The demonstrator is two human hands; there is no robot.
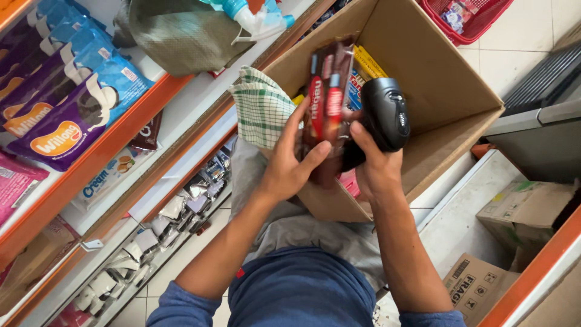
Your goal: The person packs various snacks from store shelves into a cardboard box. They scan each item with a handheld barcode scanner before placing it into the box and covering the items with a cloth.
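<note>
Brown snack packs (327, 103) sit in the left hand (289, 166), fingers curled tight around them, above the cardboard box (436, 79). Right hand (375, 166) grips a black scanner (387, 115), fingers wrapped round its handle, touching the packs.

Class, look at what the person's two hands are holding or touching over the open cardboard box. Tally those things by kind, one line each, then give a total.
Brown snack packets, held in the left hand: 2
Black handheld scanner, held in the right hand: 1
Green checked cloth, beside the left hand on the cardboard box edge: 1
Total: 4
</note>
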